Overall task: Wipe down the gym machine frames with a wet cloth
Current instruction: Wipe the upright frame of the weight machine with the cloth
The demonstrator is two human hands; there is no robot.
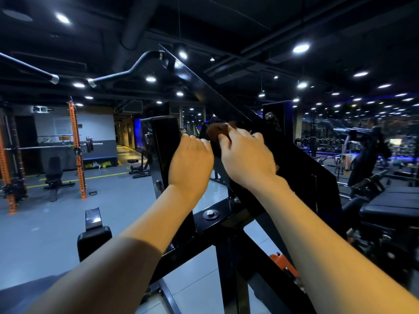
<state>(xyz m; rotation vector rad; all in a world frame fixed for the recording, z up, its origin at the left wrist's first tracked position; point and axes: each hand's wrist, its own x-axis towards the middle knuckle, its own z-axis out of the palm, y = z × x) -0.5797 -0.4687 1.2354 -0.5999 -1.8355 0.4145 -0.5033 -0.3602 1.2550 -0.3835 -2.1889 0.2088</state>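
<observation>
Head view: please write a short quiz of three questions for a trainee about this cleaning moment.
1. True or false: the right hand holds a brown cloth against the slanted black beam.
2. Which hand grips the beam's edge without a cloth?
3. Multiple choice: the rack at the left is A) orange, B) green, C) white.

Key: 1 true. 2 the left hand. 3 A.

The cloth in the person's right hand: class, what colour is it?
Brown; the cloth shows in the head view, gripped by the right hand against the black frame arm.
</observation>
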